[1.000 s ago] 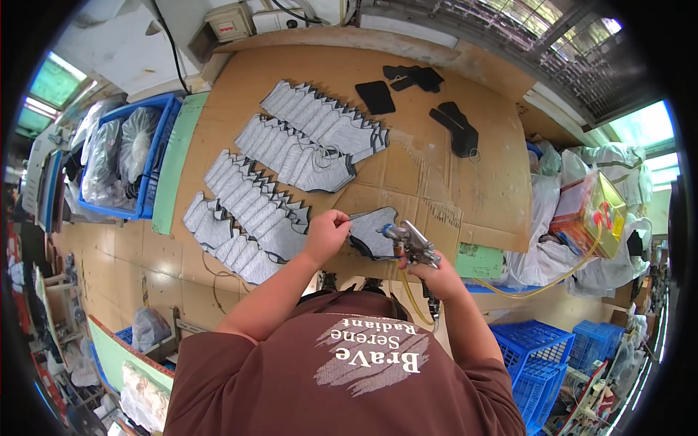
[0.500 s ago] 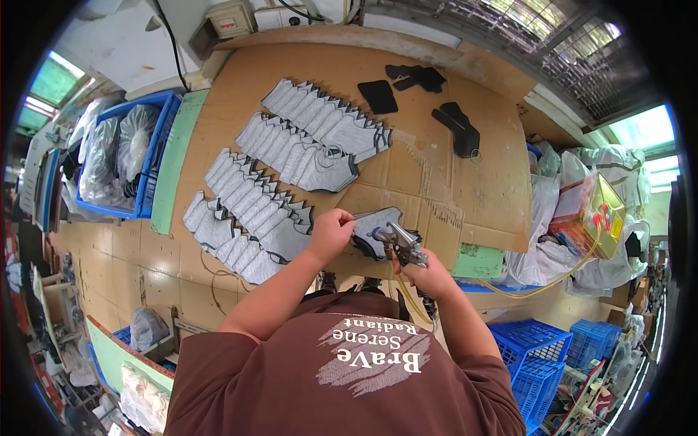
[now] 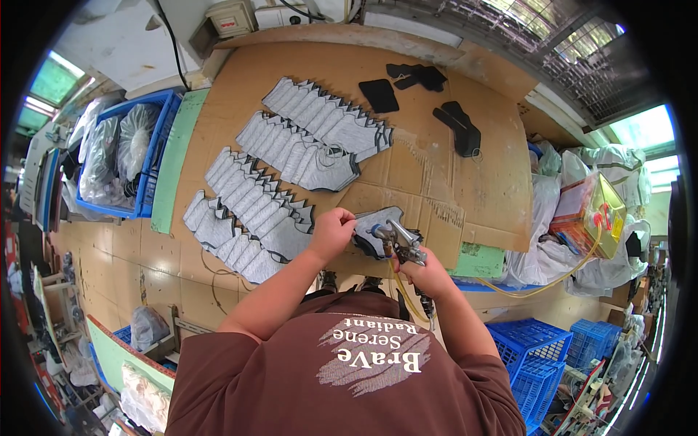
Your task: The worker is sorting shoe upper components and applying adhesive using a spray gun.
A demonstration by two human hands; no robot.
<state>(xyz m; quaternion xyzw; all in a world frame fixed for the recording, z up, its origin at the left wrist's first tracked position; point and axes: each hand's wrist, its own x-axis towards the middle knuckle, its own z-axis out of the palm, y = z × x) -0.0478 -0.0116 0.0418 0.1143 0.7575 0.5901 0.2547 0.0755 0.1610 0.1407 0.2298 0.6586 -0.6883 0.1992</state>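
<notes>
My right hand (image 3: 425,272) is wrapped round a metal spray gun (image 3: 401,243) with a blue front end and a yellow hose below it. The gun's nozzle points left, over a grey fabric piece with dark edging (image 3: 378,218) near the table's front edge. My left hand (image 3: 334,234) is closed in a pinch at that piece's left edge. Left of it, overlapping rows of similar grey cut pieces (image 3: 265,192) lie fanned out. A loop of thin cord (image 3: 331,154) rests on one of the farther rows.
Cardboard (image 3: 483,196) covers the table. Black cut pieces (image 3: 458,129) lie at the far right. A blue crate (image 3: 163,138) with bagged goods stands at the left. The yellow hose (image 3: 534,293) runs right to a yellow-and-red can (image 3: 603,218) among plastic bags. Blue crates (image 3: 527,349) stand behind my right arm.
The spray gun has shifted very slightly left over the grey piece, and its hose has swung a little. My left hand stays in nearly the same place.
</notes>
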